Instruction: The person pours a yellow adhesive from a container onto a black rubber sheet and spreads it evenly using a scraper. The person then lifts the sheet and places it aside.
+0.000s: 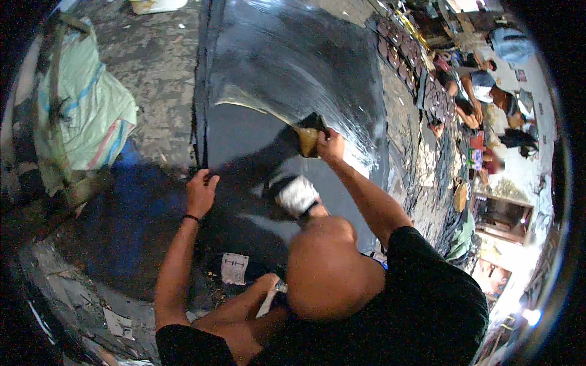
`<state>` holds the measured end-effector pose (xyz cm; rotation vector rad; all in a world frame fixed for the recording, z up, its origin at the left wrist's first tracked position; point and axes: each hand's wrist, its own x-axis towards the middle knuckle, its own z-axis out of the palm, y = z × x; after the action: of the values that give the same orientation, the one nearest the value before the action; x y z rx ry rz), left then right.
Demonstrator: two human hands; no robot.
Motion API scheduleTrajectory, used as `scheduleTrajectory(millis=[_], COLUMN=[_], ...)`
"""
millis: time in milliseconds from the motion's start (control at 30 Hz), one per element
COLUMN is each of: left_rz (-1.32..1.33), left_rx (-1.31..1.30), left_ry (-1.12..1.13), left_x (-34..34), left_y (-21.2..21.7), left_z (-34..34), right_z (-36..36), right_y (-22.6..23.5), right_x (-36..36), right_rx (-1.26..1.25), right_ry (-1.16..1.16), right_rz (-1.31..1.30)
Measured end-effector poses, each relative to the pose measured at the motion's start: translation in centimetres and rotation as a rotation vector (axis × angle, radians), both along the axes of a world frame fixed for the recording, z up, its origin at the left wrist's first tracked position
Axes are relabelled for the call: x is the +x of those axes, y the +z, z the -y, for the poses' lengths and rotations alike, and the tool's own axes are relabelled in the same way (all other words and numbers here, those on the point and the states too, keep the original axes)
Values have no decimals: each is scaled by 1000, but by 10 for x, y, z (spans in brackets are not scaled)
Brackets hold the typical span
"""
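Note:
A large black sheet lies spread in front of me, its far half wet and shiny. My left hand is closed on the sheet's dark left edge. Farther right, my right hand grips a flat, dark spreader coated with yellowish-brown paste. The spreader touches the sheet, and a pale yellowish line of paste runs from it toward the left edge. Below my right hand is a blurred white, cloth-like thing; I cannot make out what it is.
A pale green woven sack lies on the left, near blue material. Rows of dark sole-shaped pieces stand at the right. Several people sit beyond them. A white container stands at the far left; a paper piece lies nearby.

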<state>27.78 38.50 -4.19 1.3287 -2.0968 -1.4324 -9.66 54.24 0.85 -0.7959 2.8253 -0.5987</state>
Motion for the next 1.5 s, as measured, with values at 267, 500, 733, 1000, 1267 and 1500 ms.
scheduleTrajectory(millis=[267, 500, 733, 1000, 1267, 1500], left_rz=[-15, -67, -29, 112, 261, 440], left_rx=[110, 180, 272, 265, 273, 509], left_ry=[21, 200, 492, 419, 240, -30], left_x=[32, 39, 69, 57, 62, 61], left_y=[-4, 30, 0, 17, 15, 15], left_z=[-28, -55, -128, -104, -88, -48], right_z=[199, 254, 200, 184, -54, -252], right_y=[15, 26, 34, 21, 32, 22], right_x=[34, 121, 140, 18, -69, -80], right_rx=[230, 672, 270, 97, 417, 308], right_ry=[468, 1179, 1497, 1807, 1617, 1198], right_rz=[-94, -202, -42, 74, -123, -91])
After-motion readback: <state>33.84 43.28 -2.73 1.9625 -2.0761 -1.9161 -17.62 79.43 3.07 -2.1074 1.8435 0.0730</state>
